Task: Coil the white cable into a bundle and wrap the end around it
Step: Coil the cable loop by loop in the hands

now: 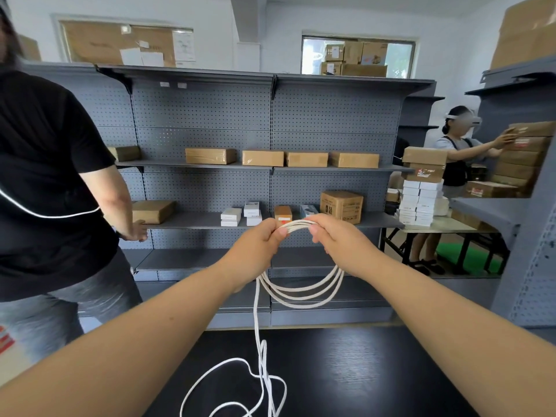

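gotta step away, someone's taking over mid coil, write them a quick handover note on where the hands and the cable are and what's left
Left hand: shut on the top of the coil, with the loose run of cable dropping from it.
Right hand: shut on the same loops, just beside the left hand.
White cable: about three loops hang between the hands, in the air in front of the shelves. The rest falls to the black table and lies there in loose tangled curves.
Done: first few loops formed.
Left: gather the slack off the table into more loops, then wrap the end around the bundle. The cable's end is not in view.
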`<state>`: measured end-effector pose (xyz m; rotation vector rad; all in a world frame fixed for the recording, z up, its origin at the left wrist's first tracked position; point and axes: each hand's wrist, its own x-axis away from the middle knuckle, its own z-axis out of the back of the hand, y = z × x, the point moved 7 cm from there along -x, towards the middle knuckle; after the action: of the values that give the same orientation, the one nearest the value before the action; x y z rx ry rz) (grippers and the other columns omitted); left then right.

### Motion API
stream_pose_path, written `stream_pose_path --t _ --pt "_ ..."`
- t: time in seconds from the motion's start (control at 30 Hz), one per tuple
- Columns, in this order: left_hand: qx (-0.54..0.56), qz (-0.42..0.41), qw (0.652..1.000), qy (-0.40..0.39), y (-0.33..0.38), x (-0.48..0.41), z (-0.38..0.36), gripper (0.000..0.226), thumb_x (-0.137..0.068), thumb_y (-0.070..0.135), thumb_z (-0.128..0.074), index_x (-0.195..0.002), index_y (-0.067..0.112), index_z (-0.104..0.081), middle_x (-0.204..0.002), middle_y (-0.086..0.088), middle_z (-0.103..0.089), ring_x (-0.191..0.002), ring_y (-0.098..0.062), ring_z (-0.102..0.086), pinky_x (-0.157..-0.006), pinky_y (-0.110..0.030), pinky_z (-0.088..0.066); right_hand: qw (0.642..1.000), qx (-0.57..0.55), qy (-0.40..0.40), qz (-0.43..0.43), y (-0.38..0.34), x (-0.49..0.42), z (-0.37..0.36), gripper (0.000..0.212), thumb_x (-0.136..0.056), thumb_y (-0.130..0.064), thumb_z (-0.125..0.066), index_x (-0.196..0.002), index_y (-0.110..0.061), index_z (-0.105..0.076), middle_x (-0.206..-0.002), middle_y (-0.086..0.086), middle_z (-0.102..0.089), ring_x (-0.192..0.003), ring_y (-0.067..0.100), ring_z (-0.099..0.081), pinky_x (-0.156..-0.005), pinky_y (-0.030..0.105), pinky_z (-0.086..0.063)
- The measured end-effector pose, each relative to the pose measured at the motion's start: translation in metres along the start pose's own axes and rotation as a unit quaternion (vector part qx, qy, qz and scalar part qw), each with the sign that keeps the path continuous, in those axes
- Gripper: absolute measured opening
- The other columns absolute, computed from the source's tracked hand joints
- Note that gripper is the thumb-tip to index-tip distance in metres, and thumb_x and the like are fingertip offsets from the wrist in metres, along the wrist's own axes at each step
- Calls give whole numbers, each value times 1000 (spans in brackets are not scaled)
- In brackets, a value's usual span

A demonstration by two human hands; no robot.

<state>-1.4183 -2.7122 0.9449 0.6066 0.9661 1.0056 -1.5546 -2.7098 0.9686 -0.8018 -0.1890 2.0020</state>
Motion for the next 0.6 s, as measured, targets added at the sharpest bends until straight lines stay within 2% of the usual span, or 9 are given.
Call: stream_pose_path --t 0.1,0.2,0.33,0.47,0.53,0.6 --pt "82 39 995 -46 -7 1 -3 20 -98 24 -44 -92 13 -59 -71 1 -48 -62 -13 -43 -63 -24 -40 998 56 6 19 0 -2 3 25 -99 -22 -37 -109 -12 -58 -76 -8 -48 -73 10 -45 -63 27 -32" --pt "194 83 970 -124 -14 5 -6 18 -96 17 -48 -97 7 -63 -76 0 -55 -66 -12 -51 -69 -22 -46 997 63 17 31 1 0 10 26 -98 -20 -39 -111 -12 -61 -92 4 -59 -88 18 -50 -71 29 -33" --pt "208 105 957 -173 -13 9 -4 18 -91 5 -52 -106 2 -62 -82 -1 -64 -77 -12 -61 -76 -22 -50 995 85 28 39 -1 0 20 28 -98 -19 -40 -114 -13 -62 -105 11 -64 -101 23 -53 -85 33 -39" --pt "152 68 979 -116 -8 3 4 15 -91 6 -55 -101 5 -66 -79 2 -67 -77 -9 -61 -76 -23 -50 995 78 59 30 -1 1 27 27 -98 -18 -40 -112 -14 -63 -103 11 -63 -100 24 -53 -83 31 -37" --pt "135 33 988 -67 -6 1 5 15 -92 9 -55 -96 14 -68 -77 7 -68 -77 -8 -60 -72 -22 -48 993 67 91 28 -2 3 30 28 -98 -16 -39 -111 -13 -63 -104 10 -64 -100 23 -53 -83 31 -36" --pt "109 0 994 -9 -6 1 5 19 -93 13 -54 -92 25 -68 -82 7 -69 -82 -11 -60 -75 -23 -45 991 51 119 20 -4 6 31 28 -98 -15 -39 -111 -11 -64 -104 10 -64 -101 24 -53 -85 32 -37"
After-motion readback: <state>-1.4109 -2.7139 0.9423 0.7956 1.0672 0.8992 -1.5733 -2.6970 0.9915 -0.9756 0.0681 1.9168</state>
